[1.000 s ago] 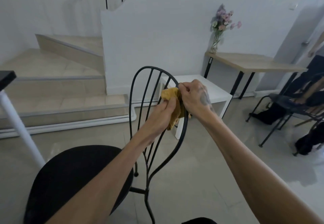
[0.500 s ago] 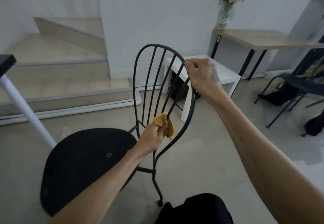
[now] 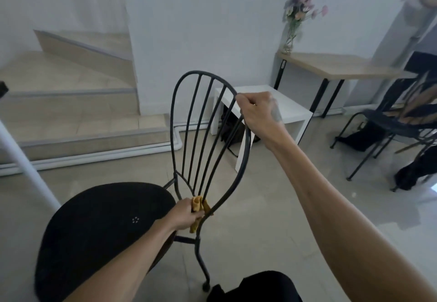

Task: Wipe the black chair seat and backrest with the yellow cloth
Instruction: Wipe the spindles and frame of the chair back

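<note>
Yellow cloth (image 3: 197, 207), bunched in the curled fingers of the left hand (image 3: 183, 216), is pressed to the base of the backrest (image 3: 197, 72) spindles, just behind the black chair seat (image 3: 94, 226). The backrest's top rail is gripped by the curled fingers of the right hand (image 3: 257, 114). A table-leg label (image 3: 283, 65) appears unreadable.

White side table (image 3: 287, 110) stands behind chair backrest (image 3: 208, 133).

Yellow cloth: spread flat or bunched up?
Bunched up: the yellow cloth sits crumpled in the left hand, pressed against the backrest near its base.
</note>
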